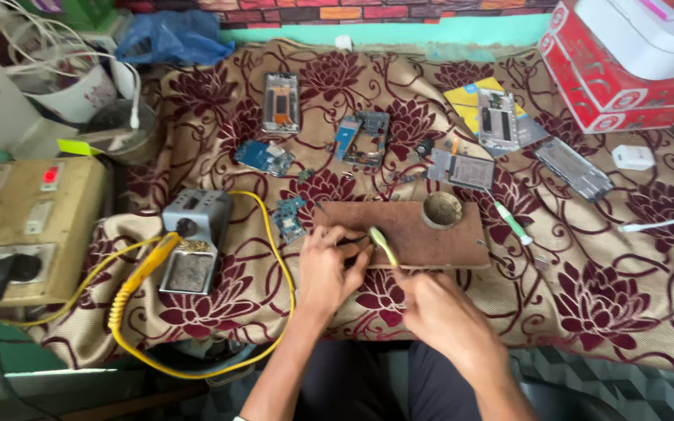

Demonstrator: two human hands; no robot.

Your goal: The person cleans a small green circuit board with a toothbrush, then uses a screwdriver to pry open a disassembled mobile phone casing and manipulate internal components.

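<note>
My left hand (329, 261) presses its fingertips down on a small part at the near left edge of a brown wooden board (423, 230); the part itself is hidden under the fingers. My right hand (438, 308) grips a light green toothbrush (382, 245), whose head points at the spot beside my left fingers. A round tin (441, 209) sits in a hole at the board's far right. A small blue circuit board (290, 218) lies just left of the wooden board.
Several phone frames (281, 101) and circuit boards (265, 157) lie on the floral cloth (602, 296). A soldering iron with yellow cord (143, 273) rests by its metal stand (193, 242) at left. A switch box (25, 226) stands far left, red boxes (610, 86) far right.
</note>
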